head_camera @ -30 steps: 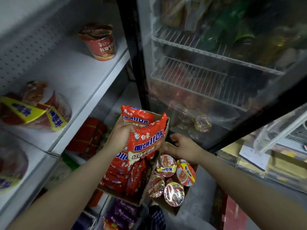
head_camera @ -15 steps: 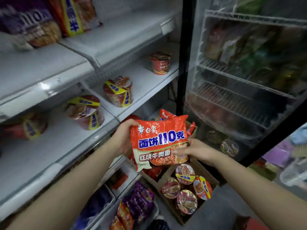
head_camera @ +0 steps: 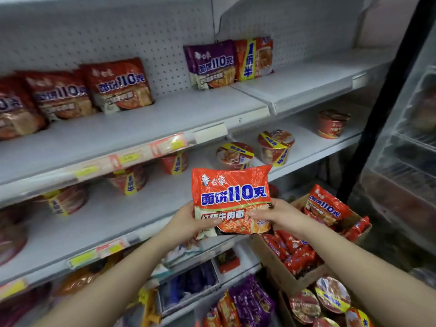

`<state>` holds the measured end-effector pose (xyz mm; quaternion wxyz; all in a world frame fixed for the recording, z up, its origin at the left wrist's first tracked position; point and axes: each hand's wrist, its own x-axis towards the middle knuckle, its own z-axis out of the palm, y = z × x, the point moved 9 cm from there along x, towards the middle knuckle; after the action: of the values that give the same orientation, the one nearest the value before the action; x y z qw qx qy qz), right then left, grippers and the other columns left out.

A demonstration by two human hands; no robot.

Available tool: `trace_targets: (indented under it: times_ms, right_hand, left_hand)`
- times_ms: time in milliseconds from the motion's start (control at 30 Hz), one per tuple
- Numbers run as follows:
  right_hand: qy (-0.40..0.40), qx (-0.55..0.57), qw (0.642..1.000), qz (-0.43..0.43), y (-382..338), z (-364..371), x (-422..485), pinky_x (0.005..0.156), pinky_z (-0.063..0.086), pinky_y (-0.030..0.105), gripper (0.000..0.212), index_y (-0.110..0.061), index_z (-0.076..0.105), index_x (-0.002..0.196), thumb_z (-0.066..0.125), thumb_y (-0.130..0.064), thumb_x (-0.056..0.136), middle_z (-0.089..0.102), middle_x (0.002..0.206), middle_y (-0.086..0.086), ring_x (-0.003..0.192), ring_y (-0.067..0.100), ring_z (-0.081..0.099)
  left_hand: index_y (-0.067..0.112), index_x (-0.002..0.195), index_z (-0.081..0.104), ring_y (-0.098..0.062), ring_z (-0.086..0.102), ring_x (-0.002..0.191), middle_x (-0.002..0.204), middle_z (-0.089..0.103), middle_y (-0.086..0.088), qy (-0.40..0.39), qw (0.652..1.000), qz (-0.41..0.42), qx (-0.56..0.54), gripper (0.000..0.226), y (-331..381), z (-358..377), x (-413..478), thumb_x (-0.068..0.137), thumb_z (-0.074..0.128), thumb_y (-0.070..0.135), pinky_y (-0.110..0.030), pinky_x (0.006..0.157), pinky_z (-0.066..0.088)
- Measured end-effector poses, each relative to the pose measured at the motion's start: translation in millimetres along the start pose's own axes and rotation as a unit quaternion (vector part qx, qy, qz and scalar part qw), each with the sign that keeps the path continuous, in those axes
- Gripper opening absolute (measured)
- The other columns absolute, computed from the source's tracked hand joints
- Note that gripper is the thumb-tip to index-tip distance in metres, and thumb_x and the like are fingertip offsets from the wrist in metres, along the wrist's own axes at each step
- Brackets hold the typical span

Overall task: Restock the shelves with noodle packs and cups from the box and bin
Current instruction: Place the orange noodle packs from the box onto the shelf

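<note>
Between both hands, left hand (head_camera: 186,223) and right hand (head_camera: 282,217), a red noodle pack (head_camera: 232,200) is pinched; placement beside matching packs (head_camera: 119,84) up-left is called for next.

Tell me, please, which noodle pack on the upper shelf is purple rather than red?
The purple pack standing near the shelf's middle joint, beside the red-and-yellow pack; the packs further left are red.

White pegboard back wall (head_camera: 146,31), grey tiered shelving (head_camera: 165,119), glass-door fridge (head_camera: 405,142) at right.
</note>
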<state>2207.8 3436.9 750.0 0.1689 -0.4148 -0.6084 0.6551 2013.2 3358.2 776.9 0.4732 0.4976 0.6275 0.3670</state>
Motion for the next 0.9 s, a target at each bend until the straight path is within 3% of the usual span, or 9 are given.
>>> trace_targets:
  times_ms: [233, 367, 467, 533, 633, 700, 833, 900]
  right_hand:
    - [-0.054, -0.094, 0.991, -0.083, -103, 158, 43, 0.092, 0.052, 0.028, 0.05, -0.027, 0.063, 0.116, 0.081, -0.038, 0.071, 0.075, 0.106, -0.009, 0.097, 0.007, 0.071]
    - [-0.072, -0.164, 0.973, -0.148, -170, 250, 53, 0.076, 0.052, 0.016, 0.036, -0.034, 0.063, 0.102, 0.079, -0.046, 0.072, 0.074, 0.089, -0.02, 0.083, -0.004, 0.07]
    - [-0.078, -0.16, 0.965, -0.193, -209, 307, 61, 0.084, 0.054, 0.023, 0.034, -0.033, 0.064, 0.102, 0.079, -0.043, 0.073, 0.075, 0.09, -0.02, 0.086, -0.001, 0.071]
    - [-0.087, -0.157, 0.961, -0.212, -231, 340, 65, 0.084, 0.055, 0.023, 0.041, -0.031, 0.065, 0.104, 0.08, -0.047, 0.069, 0.075, 0.094, -0.018, 0.089, 0.001, 0.071]
    - [-0.096, -0.175, 0.951, -0.237, -263, 376, 76, 0.076, 0.055, 0.014, 0.032, -0.031, 0.066, 0.101, 0.079, -0.043, 0.074, 0.074, 0.089, -0.022, 0.085, -0.003, 0.07]
    - [-0.1, -0.2, 0.942, -0.251, -286, 394, 87, 0.08, 0.055, 0.019, 0.034, -0.031, 0.066, 0.1, 0.08, -0.045, 0.073, 0.074, 0.092, -0.021, 0.087, -0.002, 0.07]
    - [-0.121, -0.27, 0.917, -0.268, -331, 427, 118, 0.077, 0.053, 0.016, 0.031, -0.031, 0.064, 0.099, 0.083, -0.036, 0.074, 0.073, 0.093, -0.019, 0.085, -0.004, 0.069]
    - [-0.126, -0.296, 0.906, -0.276, -346, 438, 140, 0.081, 0.051, 0.017, 0.031, -0.032, 0.065, 0.1, 0.083, -0.032, 0.075, 0.073, 0.096, -0.019, 0.087, -0.004, 0.068]
  left_hand:
    - [0.027, 0.113, 0.062, -0.007, 0.072, 0.097, 0.104, 0.075, 0.014, 0.127, 0.991, 0.035, 0.025, 0.046, -15, -171, -88, 0.072, 0.084, 0.032, -0.033, 0.091, 0.056]
    - [0.026, 0.119, 0.059, -0.009, 0.071, 0.099, 0.108, 0.075, 0.011, 0.207, 0.976, 0.059, 0.021, 0.057, -17, -264, -147, 0.069, 0.086, 0.038, -0.037, 0.092, 0.056]
    - [0.025, 0.121, 0.06, -0.013, 0.072, 0.1, 0.109, 0.075, 0.007, 0.25, 0.965, 0.07, 0.017, 0.055, -16, -325, -184, 0.072, 0.085, 0.033, -0.04, 0.09, 0.057]
    - [0.02, 0.118, 0.061, -0.016, 0.072, 0.098, 0.105, 0.076, 0.004, 0.275, 0.958, 0.084, 0.002, 0.048, -14, -359, -203, 0.075, 0.085, 0.022, -0.034, 0.083, 0.059]
    - [0.013, 0.114, 0.063, -0.008, 0.074, 0.084, 0.09, 0.078, 0.008, 0.322, 0.942, 0.094, 0.0, 0.039, -3, -404, -228, 0.079, 0.079, 0.006, -0.015, 0.064, 0.055]
    - [0.013, 0.115, 0.064, -0.009, 0.074, 0.084, 0.092, 0.078, 0.007, 0.339, 0.936, 0.096, 0.014, 0.039, 6, -429, -237, 0.079, 0.08, 0.01, -0.017, 0.065, 0.057]
    - [0.019, 0.111, 0.063, -0.022, 0.073, 0.089, 0.094, 0.077, 0.007, 0.387, 0.917, 0.088, 0.047, 0.037, 13, -482, -237, 0.079, 0.082, 0.023, -0.036, 0.079, 0.059]
    - [0.022, 0.109, 0.061, -0.018, 0.073, 0.089, 0.095, 0.077, 0.007, 0.397, 0.911, 0.087, 0.064, 0.038, 16, -506, -223, 0.078, 0.083, 0.028, -0.031, 0.079, 0.06]
